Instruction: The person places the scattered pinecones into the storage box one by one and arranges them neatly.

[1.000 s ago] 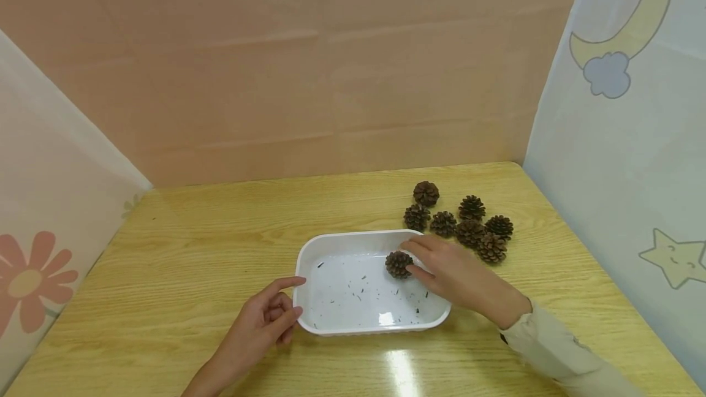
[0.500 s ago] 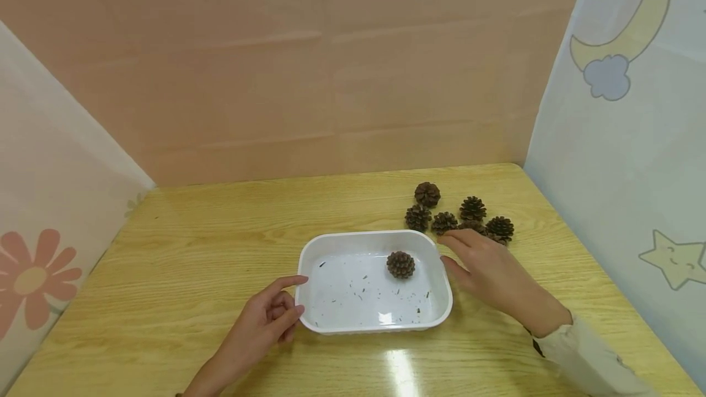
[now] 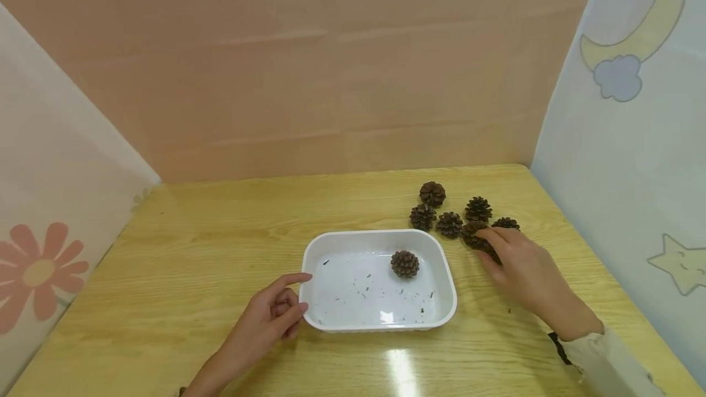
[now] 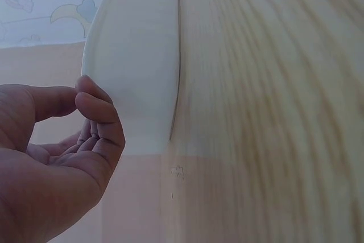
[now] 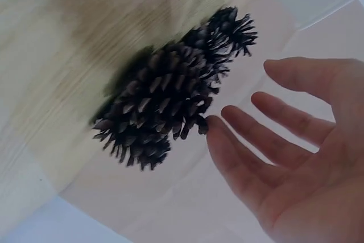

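A white tray (image 3: 380,328), rectangular with rounded corners, stands on the table. Its left rim is held by my left hand (image 3: 270,317), with thumb and index finger at the edge and the other fingers curled. In the left wrist view, that hand (image 4: 74,152) meets the tray's side wall (image 4: 142,44). One brown pine cone (image 3: 405,264) lies inside the tray. To its right, my right hand (image 3: 524,268) reaches over several pine cones (image 3: 449,224), partly hiding some. In the right wrist view its fingers are spread, with one fingertip at a pine cone (image 5: 165,92).
Small dark flakes are scattered on the tray floor. The wooden table (image 3: 220,231) is bounded by a tan backdrop (image 3: 342,78) behind and printed white side panels, the right one (image 3: 618,158) bearing a moon and star.
The right hand has let go of the pine cone in the tray and moved right, to the pine cones on the table. The left hand stays at the tray rim.
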`<state>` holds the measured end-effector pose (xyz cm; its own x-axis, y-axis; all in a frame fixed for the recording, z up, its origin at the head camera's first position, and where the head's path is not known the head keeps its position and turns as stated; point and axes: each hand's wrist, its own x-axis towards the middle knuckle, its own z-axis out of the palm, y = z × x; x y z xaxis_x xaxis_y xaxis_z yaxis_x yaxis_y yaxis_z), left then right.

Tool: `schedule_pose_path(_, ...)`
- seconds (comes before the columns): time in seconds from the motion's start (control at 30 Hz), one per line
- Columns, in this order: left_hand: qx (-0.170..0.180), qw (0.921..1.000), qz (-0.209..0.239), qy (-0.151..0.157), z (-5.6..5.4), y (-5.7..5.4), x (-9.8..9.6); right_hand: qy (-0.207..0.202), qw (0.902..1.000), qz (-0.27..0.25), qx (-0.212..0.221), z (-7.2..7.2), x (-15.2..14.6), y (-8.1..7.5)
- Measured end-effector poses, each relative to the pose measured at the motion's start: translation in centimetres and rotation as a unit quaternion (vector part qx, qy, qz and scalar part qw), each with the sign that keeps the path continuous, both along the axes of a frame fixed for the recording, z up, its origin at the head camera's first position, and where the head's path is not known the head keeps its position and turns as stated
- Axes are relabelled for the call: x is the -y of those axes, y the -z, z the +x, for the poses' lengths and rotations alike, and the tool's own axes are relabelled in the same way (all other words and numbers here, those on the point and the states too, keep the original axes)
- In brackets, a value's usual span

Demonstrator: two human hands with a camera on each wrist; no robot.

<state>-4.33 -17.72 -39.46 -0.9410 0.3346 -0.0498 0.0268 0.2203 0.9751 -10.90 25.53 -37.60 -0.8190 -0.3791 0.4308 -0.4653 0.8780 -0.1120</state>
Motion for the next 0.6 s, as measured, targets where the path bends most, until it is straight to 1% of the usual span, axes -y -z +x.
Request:
schedule_pose_path(0.1,0.002,1.0000,0.002,0.001,-0.1,0.0,0.0,0.020,0.9998,-0.004,0.008,-0.1,-0.6,0.0)
schedule_pose_path(0.27,0.011,0.9999,0.001,0.003,0.0,-0.1,0.1,0.030,0.9995,-0.007,-0.006,-0.6,-1.5,0.1)
schedule_pose_path(0.33,0.013,0.9999,-0.001,0.002,0.0,-0.1,0.1,0.038,0.9993,-0.003,-0.002,-0.7,-1.8,0.0)
schedule_pose_path(0.4,0.014,0.9999,-0.002,0.002,-0.1,-0.1,0.1,0.050,0.9987,0.003,0.011,-0.8,-2.1,0.0)
schedule_pose_path(0.5,0.013,0.9999,0.003,0.005,-0.1,0.0,0.2,0.071,0.9961,0.012,0.050,-0.8,-2.3,0.0)
schedule_pose_path(0.6,0.011,0.9998,0.012,0.011,-0.1,0.0,0.2,0.079,0.9929,0.011,0.088,-0.8,-2.4,-0.1)
